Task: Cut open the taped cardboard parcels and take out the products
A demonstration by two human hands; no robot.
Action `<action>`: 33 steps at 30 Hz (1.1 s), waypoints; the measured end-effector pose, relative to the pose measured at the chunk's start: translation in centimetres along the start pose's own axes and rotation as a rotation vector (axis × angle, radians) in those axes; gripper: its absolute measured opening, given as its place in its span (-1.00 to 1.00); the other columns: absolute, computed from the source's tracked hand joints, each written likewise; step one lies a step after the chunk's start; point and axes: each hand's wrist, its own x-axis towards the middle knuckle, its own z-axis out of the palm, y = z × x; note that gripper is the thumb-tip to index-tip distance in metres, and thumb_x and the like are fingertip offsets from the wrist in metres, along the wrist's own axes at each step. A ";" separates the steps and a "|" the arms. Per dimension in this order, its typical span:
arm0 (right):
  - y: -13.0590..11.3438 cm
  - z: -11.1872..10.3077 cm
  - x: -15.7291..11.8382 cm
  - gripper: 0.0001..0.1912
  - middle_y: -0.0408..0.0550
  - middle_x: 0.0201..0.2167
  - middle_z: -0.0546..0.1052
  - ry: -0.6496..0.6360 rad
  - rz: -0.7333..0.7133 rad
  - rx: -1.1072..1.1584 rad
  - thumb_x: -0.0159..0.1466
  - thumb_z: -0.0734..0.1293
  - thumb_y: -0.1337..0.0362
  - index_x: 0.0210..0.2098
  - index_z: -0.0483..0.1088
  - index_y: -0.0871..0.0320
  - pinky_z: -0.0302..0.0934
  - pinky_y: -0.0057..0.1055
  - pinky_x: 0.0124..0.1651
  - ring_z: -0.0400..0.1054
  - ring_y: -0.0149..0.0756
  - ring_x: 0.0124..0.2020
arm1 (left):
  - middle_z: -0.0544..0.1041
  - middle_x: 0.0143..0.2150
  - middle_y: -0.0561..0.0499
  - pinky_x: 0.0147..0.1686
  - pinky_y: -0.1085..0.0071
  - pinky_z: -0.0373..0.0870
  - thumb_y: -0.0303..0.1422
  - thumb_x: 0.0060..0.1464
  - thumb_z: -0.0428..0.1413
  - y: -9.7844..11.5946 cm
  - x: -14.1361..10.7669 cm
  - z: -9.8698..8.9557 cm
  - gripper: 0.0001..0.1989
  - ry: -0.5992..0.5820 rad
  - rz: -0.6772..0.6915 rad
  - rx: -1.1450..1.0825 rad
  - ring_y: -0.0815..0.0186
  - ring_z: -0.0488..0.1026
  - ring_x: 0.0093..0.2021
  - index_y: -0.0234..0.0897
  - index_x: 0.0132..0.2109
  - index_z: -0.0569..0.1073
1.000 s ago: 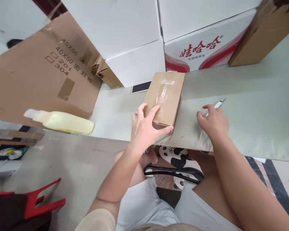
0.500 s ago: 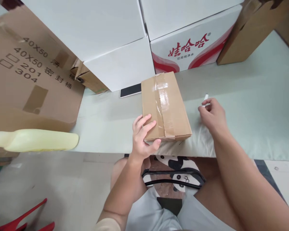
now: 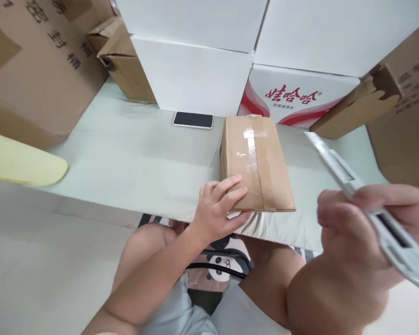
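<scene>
A small brown cardboard box (image 3: 274, 163), sealed along the middle with clear tape, lies on the pale green cloth (image 3: 136, 149) at the table's near edge. My left hand (image 3: 216, 207) grips its near left corner, fingers on top and thumb against the front side. Raised to the right of the box, my right hand (image 3: 356, 232) is closed round a white utility knife (image 3: 338, 165). The knife's blade is out, pointing up and to the left, apart from the box.
Stacked white cartons (image 3: 195, 74) stand behind the box, one with red print. A phone (image 3: 193, 120) lies before them. Large brown cartons (image 3: 24, 88) rise at the left, others at the right. A pale yellow rounded object (image 3: 24, 163) juts in from the left.
My right hand has lifted from the cloth toward me, bringing the utility knife up into full view. My left hand stays on the box. The view has shifted left.
</scene>
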 end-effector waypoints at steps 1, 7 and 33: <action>0.0 0.2 -0.7 -0.75 -0.22 -0.56 0.32 -0.062 0.007 -0.042 0.31 0.41 0.12 -0.42 0.32 0.04 0.08 -0.33 -0.48 0.19 -0.38 -0.59 | 0.57 0.27 -0.16 0.04 0.16 0.38 -0.12 0.31 0.19 0.3 -0.2 0.4 -0.59 0.009 -0.013 0.018 0.11 0.50 0.08 -0.10 0.22 0.41; 1.0 0.4 -1.8 -0.75 -0.16 -0.44 0.57 -0.321 0.080 -0.178 0.39 0.38 0.12 0.01 0.51 0.05 0.30 -0.40 -0.41 0.45 -0.32 -0.46 | 0.55 0.31 -0.19 0.03 0.17 0.38 -0.12 0.34 0.16 0.7 -0.9 1.3 -0.56 0.025 -0.024 0.014 0.09 0.51 0.07 -0.10 0.27 0.39; -1.8 0.6 -4.4 -0.79 -0.17 -0.63 0.45 -0.165 0.023 -0.410 0.37 0.30 0.24 -0.33 0.57 0.05 0.12 -0.39 -0.62 0.26 -0.38 -0.68 | 0.59 0.22 -0.14 -0.05 0.19 0.37 -0.18 0.18 0.21 0.8 -0.4 2.1 -0.53 0.129 -0.026 0.000 0.11 0.55 -0.01 -0.10 0.20 0.35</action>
